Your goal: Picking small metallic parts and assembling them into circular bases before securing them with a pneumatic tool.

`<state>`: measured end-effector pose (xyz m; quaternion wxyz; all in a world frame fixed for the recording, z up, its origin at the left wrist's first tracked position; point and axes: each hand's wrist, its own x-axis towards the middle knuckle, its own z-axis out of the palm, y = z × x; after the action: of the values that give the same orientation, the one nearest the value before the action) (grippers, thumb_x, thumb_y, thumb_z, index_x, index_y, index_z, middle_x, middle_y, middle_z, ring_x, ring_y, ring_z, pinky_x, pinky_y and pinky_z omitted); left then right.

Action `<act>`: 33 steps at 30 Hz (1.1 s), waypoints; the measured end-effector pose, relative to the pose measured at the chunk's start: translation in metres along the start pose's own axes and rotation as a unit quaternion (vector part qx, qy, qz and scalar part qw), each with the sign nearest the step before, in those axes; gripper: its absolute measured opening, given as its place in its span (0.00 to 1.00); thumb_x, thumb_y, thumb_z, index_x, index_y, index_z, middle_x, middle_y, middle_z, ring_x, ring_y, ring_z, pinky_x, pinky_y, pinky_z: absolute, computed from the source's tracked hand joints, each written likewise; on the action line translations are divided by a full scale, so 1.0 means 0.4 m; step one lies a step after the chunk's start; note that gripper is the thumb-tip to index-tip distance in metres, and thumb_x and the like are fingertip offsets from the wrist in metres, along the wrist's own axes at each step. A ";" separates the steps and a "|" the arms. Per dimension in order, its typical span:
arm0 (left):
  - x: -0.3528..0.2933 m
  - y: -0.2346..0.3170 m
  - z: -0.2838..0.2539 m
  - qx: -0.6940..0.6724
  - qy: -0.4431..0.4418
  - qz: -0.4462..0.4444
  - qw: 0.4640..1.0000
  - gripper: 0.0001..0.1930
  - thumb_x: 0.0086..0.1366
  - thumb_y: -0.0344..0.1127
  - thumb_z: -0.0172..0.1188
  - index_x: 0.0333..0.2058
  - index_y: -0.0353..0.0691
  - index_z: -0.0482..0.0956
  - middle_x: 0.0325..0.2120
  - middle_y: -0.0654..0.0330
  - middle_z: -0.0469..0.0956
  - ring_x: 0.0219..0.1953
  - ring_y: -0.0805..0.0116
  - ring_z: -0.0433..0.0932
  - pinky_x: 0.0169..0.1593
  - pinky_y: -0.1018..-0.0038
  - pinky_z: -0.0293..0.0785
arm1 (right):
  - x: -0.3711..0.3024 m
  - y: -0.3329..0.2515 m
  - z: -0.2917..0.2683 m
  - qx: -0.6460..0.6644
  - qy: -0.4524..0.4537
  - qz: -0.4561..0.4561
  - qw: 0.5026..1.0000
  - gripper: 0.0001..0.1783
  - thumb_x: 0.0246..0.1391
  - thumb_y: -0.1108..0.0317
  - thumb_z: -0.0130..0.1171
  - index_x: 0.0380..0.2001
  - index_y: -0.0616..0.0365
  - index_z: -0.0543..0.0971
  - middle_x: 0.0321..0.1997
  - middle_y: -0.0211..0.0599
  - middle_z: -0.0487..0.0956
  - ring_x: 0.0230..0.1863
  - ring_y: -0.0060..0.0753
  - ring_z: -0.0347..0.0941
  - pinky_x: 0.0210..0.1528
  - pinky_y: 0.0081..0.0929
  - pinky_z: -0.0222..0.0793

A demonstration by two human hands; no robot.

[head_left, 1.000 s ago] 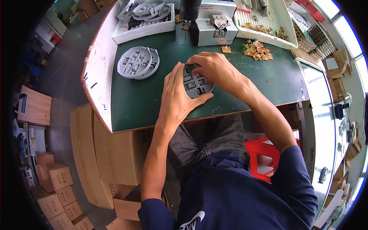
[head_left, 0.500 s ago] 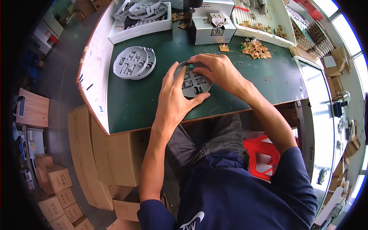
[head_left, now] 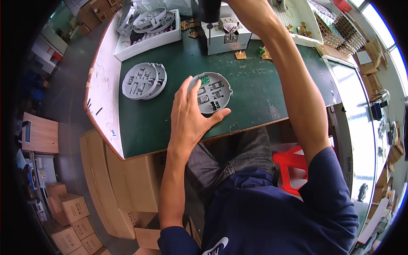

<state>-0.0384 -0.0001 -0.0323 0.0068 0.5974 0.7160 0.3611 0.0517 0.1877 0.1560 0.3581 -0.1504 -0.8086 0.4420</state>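
Observation:
My left hand [head_left: 191, 111] is curved around the left and near rim of a round grey plastic housing [head_left: 218, 98], its thumb along the near edge. The housing lies open side up on the table, with a small green circuit board [head_left: 205, 80] at its far edge and small fittings in its compartments. My right arm stretches far forward. Only the back part of my right hand [head_left: 240, 6] shows at the top edge, beside a hanging black electric screwdriver [head_left: 210, 10]; its fingers are out of the picture.
Two more grey housings [head_left: 138, 80] overlap on the green table [head_left: 170, 114] at left. Behind them stands a white foam box [head_left: 146, 46] of grey rings. A white box-shaped device [head_left: 229, 42] is under the screwdriver. Small brown circuit boards [head_left: 241, 55] lie beside it.
My right hand has left the housing and moved far forward to the top edge. My left hand stays on the housing. The view has shifted slightly.

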 end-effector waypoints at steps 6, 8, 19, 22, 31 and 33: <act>0.005 0.004 0.013 0.010 0.008 -0.008 1.000 0.46 0.54 0.61 0.73 0.60 0.28 0.71 0.64 0.43 0.65 0.64 0.45 0.69 0.65 0.54 0.69 | 0.016 0.066 0.018 0.167 0.063 -0.090 0.980 0.34 0.64 0.45 0.63 0.52 0.71 0.77 0.49 0.44 0.82 0.44 0.30 0.80 0.42 0.27 0.79; 0.009 0.007 0.013 0.009 0.010 -0.001 1.000 0.46 0.54 0.60 0.74 0.60 0.28 0.71 0.64 0.43 0.65 0.63 0.45 0.69 0.64 0.54 0.69 | 0.007 0.079 -0.003 0.256 0.056 -0.110 0.959 0.28 0.63 0.51 0.65 0.49 0.70 0.76 0.48 0.46 0.82 0.39 0.32 0.82 0.39 0.30 0.82; 0.002 0.012 0.005 0.010 -0.002 -0.017 1.000 0.45 0.55 0.57 0.75 0.62 0.31 0.71 0.66 0.44 0.65 0.66 0.45 0.67 0.66 0.55 0.69 | -0.021 0.085 -0.046 0.208 0.139 -0.058 0.967 0.18 0.62 0.54 0.68 0.39 0.58 0.75 0.26 0.25 0.72 0.26 0.17 0.70 0.29 0.21 0.70; 0.006 0.011 0.004 0.018 -0.005 -0.011 1.000 0.47 0.54 0.58 0.75 0.64 0.32 0.69 0.65 0.43 0.66 0.66 0.44 0.67 0.66 0.55 0.69 | -0.023 0.105 -0.059 0.100 0.103 -0.059 0.988 0.22 0.61 0.48 0.68 0.34 0.58 0.78 0.24 0.27 0.75 0.26 0.18 0.72 0.31 0.22 0.72; -0.003 -0.011 -0.053 -0.118 -0.050 -0.031 0.991 0.60 0.49 0.50 0.81 0.72 0.33 0.53 0.65 0.42 0.67 0.67 0.44 0.66 0.70 0.54 0.64 | -0.061 0.093 -0.058 0.098 0.003 -0.053 0.994 0.36 0.66 0.44 0.62 0.57 0.71 0.73 0.47 0.42 0.80 0.50 0.30 0.78 0.55 0.28 0.74; -0.011 -0.031 -0.071 -0.100 -0.088 0.012 0.991 0.63 0.47 0.49 0.82 0.73 0.34 0.49 0.66 0.42 0.66 0.69 0.44 0.64 0.71 0.55 0.62 | -0.091 0.118 -0.059 0.024 -0.035 -0.051 0.998 0.30 0.67 0.54 0.61 0.61 0.67 0.72 0.52 0.39 0.80 0.52 0.29 0.78 0.56 0.28 0.75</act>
<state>-0.0601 -0.0187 -0.0198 0.1253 0.6314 0.6657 0.3774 0.0905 0.2085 0.1092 0.3553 -0.0842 -0.8164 0.4475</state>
